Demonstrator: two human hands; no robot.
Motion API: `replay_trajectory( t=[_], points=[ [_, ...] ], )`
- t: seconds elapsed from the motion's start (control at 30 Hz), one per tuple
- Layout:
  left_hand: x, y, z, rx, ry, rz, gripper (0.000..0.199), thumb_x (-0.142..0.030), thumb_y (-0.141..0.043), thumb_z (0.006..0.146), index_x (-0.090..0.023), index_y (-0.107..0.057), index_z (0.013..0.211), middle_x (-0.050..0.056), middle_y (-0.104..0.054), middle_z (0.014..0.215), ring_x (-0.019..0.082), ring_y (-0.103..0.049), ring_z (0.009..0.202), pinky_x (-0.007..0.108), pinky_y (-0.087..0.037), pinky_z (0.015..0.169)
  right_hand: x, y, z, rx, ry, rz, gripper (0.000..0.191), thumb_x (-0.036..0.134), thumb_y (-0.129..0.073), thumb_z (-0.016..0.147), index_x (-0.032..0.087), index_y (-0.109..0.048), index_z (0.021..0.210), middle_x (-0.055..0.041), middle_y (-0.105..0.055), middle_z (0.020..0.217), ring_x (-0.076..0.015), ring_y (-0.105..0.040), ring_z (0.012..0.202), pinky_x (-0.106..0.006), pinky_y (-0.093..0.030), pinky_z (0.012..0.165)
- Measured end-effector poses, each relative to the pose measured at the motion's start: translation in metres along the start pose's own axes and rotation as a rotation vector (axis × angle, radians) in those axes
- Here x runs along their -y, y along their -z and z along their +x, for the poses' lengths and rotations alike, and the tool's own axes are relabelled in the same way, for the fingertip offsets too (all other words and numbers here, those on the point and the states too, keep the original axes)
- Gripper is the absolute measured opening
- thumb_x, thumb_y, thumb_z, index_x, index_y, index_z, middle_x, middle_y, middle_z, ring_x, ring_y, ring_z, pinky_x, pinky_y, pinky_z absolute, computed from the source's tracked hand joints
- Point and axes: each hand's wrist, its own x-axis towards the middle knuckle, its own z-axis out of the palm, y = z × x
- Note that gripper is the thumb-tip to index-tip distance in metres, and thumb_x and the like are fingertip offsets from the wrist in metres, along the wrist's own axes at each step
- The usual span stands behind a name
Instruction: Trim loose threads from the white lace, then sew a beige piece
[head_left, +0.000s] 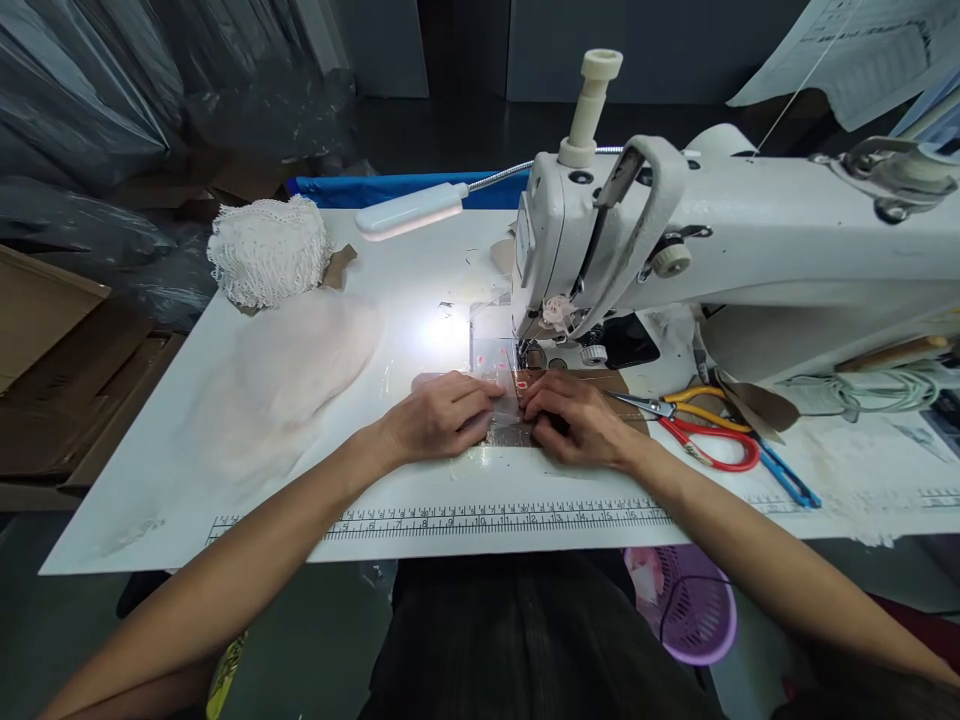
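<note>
Under the needle area of a white sewing machine (551, 230) lies a thin, sheer piece of fabric (505, 410) with small pink-red spots. My left hand (446, 414) rests at its left side, fingers curled and pressed down on the material. On the other side, my right hand (574, 417) has its fingers bent and pinched together at the fabric's edge, just in front of the presser foot (523, 355). A brown board (611, 385) shows beneath and beside the right hand. My fingers partly cover the fabric.
Red-and-yellow-handled scissors (705, 430) and a blue tool (789, 474) lie right of my right hand. Pale sheer fabric (292, 370) and bundled white lace (270, 250) sit left. A lamp (411, 210) hangs above; a ruler strip (495, 520) runs along the front edge. A purple basket (701, 610) stands below.
</note>
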Motion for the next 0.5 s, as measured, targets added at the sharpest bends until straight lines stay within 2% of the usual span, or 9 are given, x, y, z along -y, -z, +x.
replay_trajectory(
  t=[0.13,0.27,0.33,0.4,0.5],
  points=[
    [0.0,-0.001,-0.001,-0.008,0.193,-0.097,0.01,-0.018,-0.052,0.087,-0.017,-0.063,0.085,0.007,-0.074,0.098,0.016,-0.07,0.084,0.032,-0.059,0.074,0.003,0.003,-0.003,-0.01,0.03,0.045,0.02,0.007,-0.048,0.073,0.021,-0.06,0.079,-0.0043,-0.065,0.08,-0.0188,-0.059,0.077,-0.036,-0.052,0.073],
    [-0.001,-0.001,-0.001,-0.013,0.227,-0.088,0.012,-0.021,-0.052,0.088,-0.016,-0.063,0.087,0.007,-0.074,0.096,0.017,-0.069,0.086,0.033,-0.058,0.074,0.013,0.001,-0.001,0.078,0.086,-0.023,0.029,0.013,-0.05,0.077,0.02,-0.064,0.101,-0.0078,-0.066,0.102,-0.0223,-0.059,0.096,-0.044,-0.049,0.089],
    [0.0,0.0,-0.001,-0.004,0.173,-0.068,0.012,-0.021,-0.053,0.088,-0.016,-0.064,0.089,0.008,-0.073,0.097,0.018,-0.069,0.087,0.033,-0.057,0.073,0.016,-0.002,0.001,0.124,0.07,-0.068,0.032,0.015,-0.051,0.079,0.019,-0.064,0.108,-0.0095,-0.066,0.109,-0.0245,-0.057,0.104,-0.048,-0.045,0.096],
    [0.003,0.001,-0.001,0.049,0.055,-0.056,0.012,-0.02,-0.056,0.087,-0.017,-0.065,0.093,0.007,-0.073,0.101,0.017,-0.069,0.088,0.032,-0.055,0.074,0.015,-0.002,0.002,0.137,0.033,-0.062,0.03,0.015,-0.052,0.079,0.019,-0.066,0.105,-0.0092,-0.067,0.106,-0.0244,-0.058,0.103,-0.049,-0.045,0.097],
    [0.007,0.004,-0.002,0.12,-0.087,-0.005,0.015,-0.018,-0.057,0.086,-0.023,-0.067,0.097,0.003,-0.073,0.104,0.016,-0.069,0.088,0.033,-0.053,0.077,0.008,0.001,0.0,0.08,-0.015,0.038,0.027,0.013,-0.052,0.079,0.022,-0.068,0.099,-0.0057,-0.068,0.102,-0.0218,-0.061,0.098,-0.046,-0.048,0.094]
  ],
)
